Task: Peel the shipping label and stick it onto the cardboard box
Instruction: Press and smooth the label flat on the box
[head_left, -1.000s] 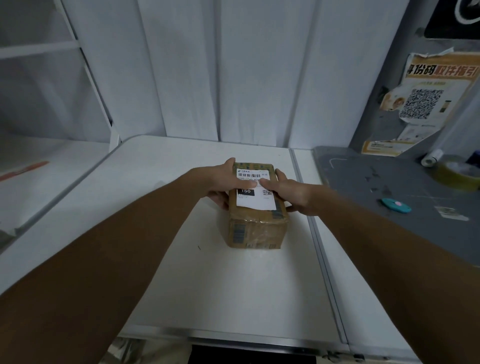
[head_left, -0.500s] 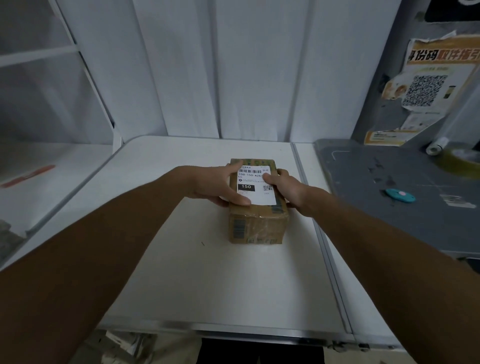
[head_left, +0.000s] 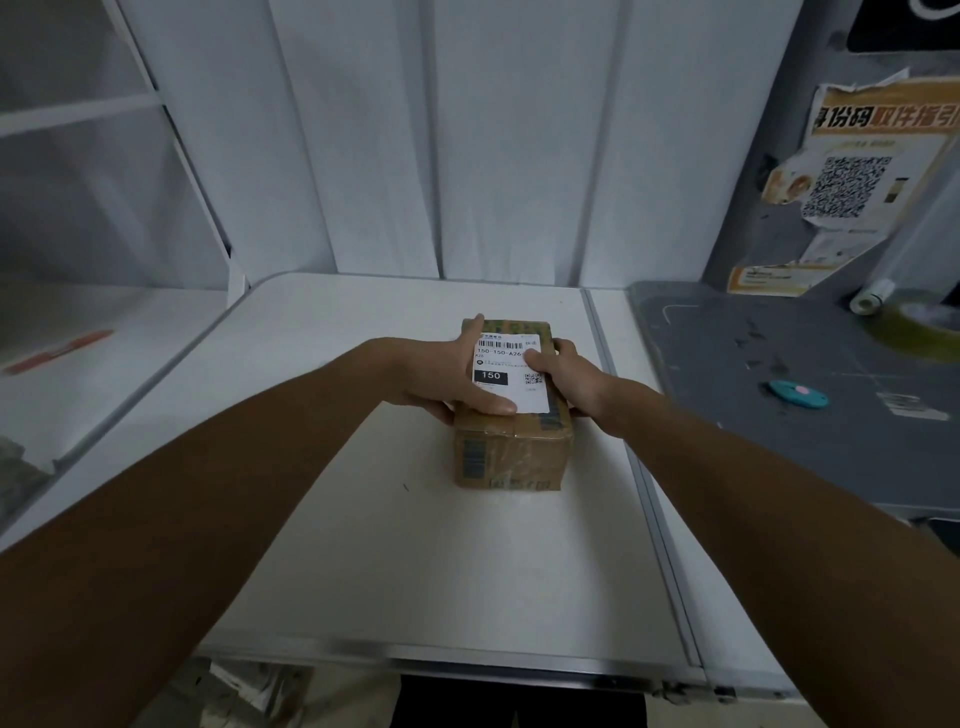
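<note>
A small brown cardboard box (head_left: 511, 457), wrapped in clear tape, sits on the white table (head_left: 415, 545). A white shipping label (head_left: 511, 371) with a barcode and "150" lies flat on the box's top face. My left hand (head_left: 436, 376) clasps the box's left side, its thumb stretched along the label's lower edge. My right hand (head_left: 563, 376) holds the right side, with its thumb pressing on the label's right part near the barcode.
A grey mat (head_left: 789, 395) lies to the right, with a teal cutter (head_left: 797, 393) and a roll of tape (head_left: 930, 325) on it. A notice with a QR code (head_left: 847, 187) hangs on the right wall. White shelving stands at the left.
My left thumb has slid down the label from its upper part to its lower edge. My right thumb stays near the barcode. The box has not shifted.
</note>
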